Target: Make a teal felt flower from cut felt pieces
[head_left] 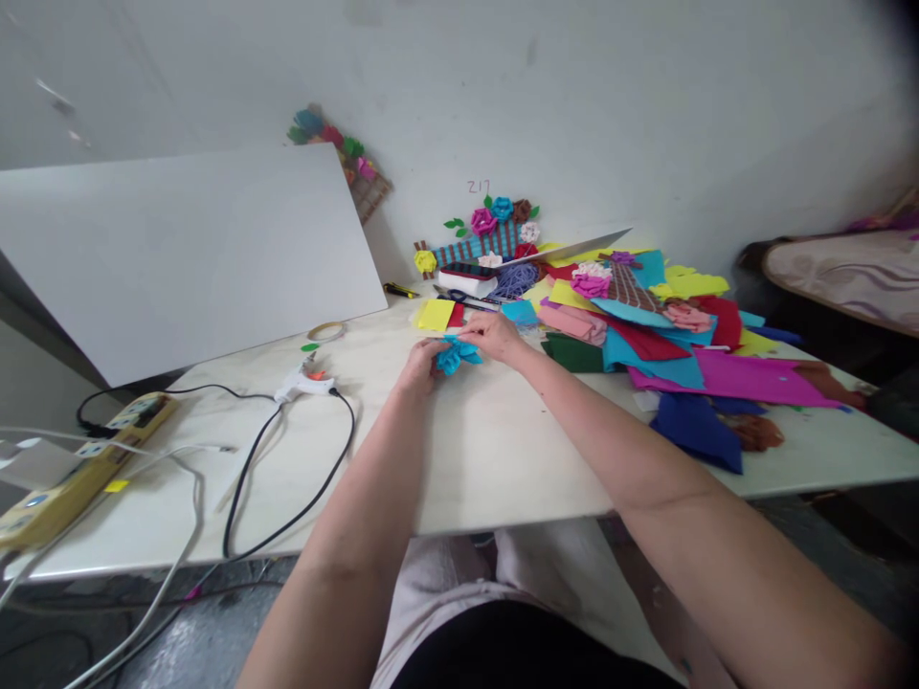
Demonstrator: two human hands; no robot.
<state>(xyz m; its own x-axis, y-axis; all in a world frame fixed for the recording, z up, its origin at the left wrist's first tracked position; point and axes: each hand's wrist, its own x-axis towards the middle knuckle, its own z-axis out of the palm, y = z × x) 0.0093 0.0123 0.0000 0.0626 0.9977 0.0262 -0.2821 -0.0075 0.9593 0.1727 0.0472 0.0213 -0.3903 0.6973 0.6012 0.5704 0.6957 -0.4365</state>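
Observation:
A bright blue paper flower (458,358) is held between both hands above the table's middle. My left hand (420,365) grips its left side, fingers closed. My right hand (497,337) pinches at its upper right edge with closed fingers; the exact petal under the fingertips is hidden. Just behind the hands lie yellow paper squares (435,315), with a bit of red paper beside them, and a light blue paper piece (520,312).
A white glue gun (305,381) with a looping black cord lies left, near a tape ring (326,331) and a power strip (136,435). Coloured crepe paper (753,376) is heaped on the right. Behind stand a flower decoration (474,247) and a white board (201,258).

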